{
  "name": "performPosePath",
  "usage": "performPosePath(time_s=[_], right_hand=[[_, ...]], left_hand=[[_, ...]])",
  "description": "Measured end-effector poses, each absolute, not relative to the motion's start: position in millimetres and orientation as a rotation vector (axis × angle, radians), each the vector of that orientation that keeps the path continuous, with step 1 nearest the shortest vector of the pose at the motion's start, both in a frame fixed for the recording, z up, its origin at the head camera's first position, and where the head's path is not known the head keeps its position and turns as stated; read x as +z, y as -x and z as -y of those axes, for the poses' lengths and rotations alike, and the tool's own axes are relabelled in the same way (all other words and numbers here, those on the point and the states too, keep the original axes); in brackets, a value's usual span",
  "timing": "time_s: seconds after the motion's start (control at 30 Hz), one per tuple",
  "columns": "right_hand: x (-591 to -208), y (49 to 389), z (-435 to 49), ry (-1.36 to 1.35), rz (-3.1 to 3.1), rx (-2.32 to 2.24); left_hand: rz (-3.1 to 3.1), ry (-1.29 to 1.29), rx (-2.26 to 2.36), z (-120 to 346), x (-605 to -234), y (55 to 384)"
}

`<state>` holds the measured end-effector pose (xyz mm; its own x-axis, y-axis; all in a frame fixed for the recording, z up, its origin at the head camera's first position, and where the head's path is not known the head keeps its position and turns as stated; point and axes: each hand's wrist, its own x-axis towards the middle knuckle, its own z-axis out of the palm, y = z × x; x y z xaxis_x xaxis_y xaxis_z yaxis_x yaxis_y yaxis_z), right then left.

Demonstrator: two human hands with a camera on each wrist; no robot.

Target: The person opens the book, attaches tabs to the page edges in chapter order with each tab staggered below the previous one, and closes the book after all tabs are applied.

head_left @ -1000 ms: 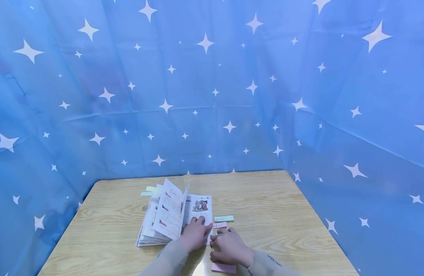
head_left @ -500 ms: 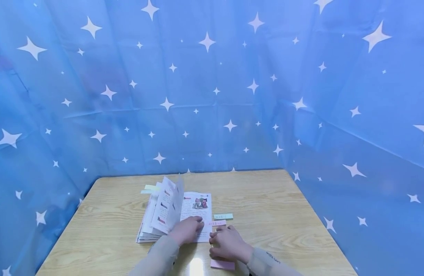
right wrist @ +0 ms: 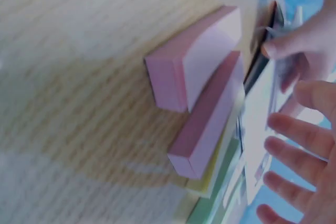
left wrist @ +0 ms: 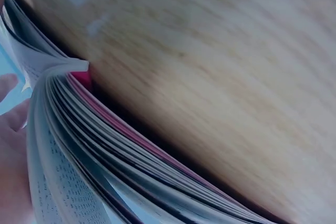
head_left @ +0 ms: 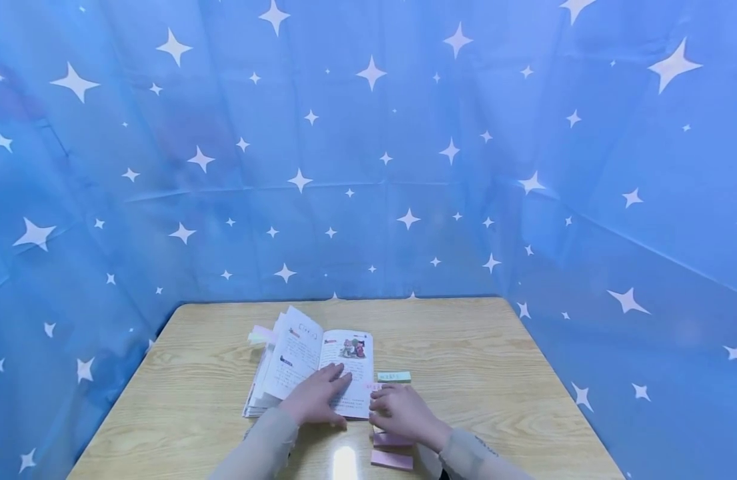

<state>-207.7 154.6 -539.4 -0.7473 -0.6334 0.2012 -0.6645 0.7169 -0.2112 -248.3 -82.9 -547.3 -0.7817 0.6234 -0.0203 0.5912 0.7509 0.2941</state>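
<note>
An open printed book lies on the table with sticky tabs sticking out of its left side. My left hand rests across the lower middle of the pages, fingers stretched out towards the right page; in the left wrist view it shows beside the thick fanned pages. Right of the book, my right hand hovers over a row of sticky-note pads. Its fingers are spread and hold nothing. The right wrist view shows two pink pads, then a yellow pad and a green pad.
A pale green pad with writing lies farthest back in the row, and a pink pad is nearest the front. The wooden table is enclosed by a blue star-patterned curtain.
My left hand has slid left across the book, and the raised pages now lie flatter to the left. My right hand has shifted slightly back, showing a second pink pad below it.
</note>
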Motion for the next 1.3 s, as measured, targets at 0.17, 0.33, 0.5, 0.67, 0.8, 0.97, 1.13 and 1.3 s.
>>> performPosePath(time_s=[0.17,0.33,0.5,0.67,0.8,0.97,1.13,1.3], right_hand=[[-536.0,208.6,-160.5,-0.986,2.818,0.48],[-537.3,205.1,-165.3,-1.022,2.805,0.507],[-541.5,201.3,-164.3,-1.04,2.835,0.551],[-546.8,199.7,-163.1,-1.04,2.875,0.522],[-548.4,200.1,-161.4,-1.049,2.884,0.477],[-546.0,199.8,-156.1,-1.045,2.909,0.455],[-546.2,203.2,-149.4,-1.045,2.917,0.437],[-550.0,209.4,-144.3,-1.005,2.965,0.408]], left_hand=[[-2.84,-0.984,0.429,84.0,-548.0,248.3],[-2.864,-1.023,0.42,85.1,-550.5,248.2],[-2.875,-1.027,0.415,86.4,-550.6,247.7],[-2.876,-1.046,0.448,87.4,-549.8,248.1],[-2.876,-1.041,0.496,89.5,-549.9,248.9],[-2.876,-1.048,0.557,92.9,-548.6,247.7],[-2.878,-1.066,0.585,95.2,-547.3,247.5],[-2.887,-1.057,0.619,97.5,-545.3,247.4]])
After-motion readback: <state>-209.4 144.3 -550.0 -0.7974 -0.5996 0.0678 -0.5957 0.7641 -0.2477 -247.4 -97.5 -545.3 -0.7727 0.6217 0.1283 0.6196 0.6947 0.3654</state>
